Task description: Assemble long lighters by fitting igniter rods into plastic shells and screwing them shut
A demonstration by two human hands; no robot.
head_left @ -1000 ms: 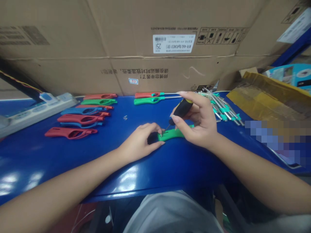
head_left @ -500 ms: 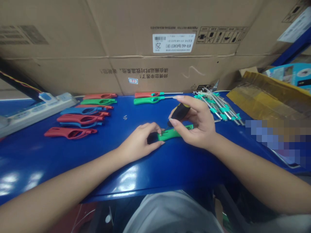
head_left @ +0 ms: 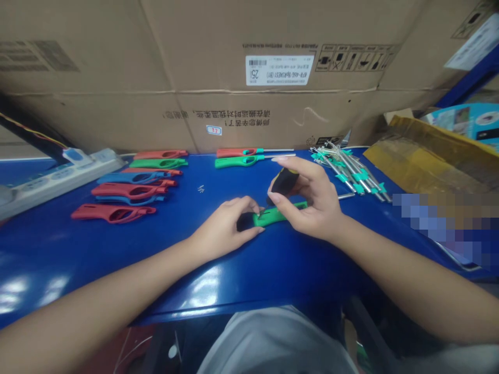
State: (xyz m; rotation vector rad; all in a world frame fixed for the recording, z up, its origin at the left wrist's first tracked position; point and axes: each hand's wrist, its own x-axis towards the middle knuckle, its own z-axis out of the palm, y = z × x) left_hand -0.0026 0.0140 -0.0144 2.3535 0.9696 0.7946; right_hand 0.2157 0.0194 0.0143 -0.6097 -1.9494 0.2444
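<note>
A green lighter casing (head_left: 276, 215) lies on the blue table in front of me. My left hand (head_left: 230, 224) pinches its left end between thumb and fingers. In my right hand (head_left: 315, 200) is a screwdriver (head_left: 284, 186) with a black and yellow handle, tilted down toward that same end. The screwdriver's tip, near my left fingertips, is hard to make out. Behind my hands, a red lighter (head_left: 236, 152) and a green lighter (head_left: 238, 161) with metal rods lie side by side. A few small screws (head_left: 200, 188) rest left of them.
Several red, blue and green casings (head_left: 117, 191) lie in a column at the left, beside a white power strip (head_left: 58, 176). Metal rods with teal parts (head_left: 354, 169) are heaped at the back right, near a taped carton (head_left: 429, 156). A large cardboard box (head_left: 218, 62) stands behind.
My right hand and the screwdriver have shifted slightly left and down, with the handle closer to the green casing. My left hand stays in place on it.
</note>
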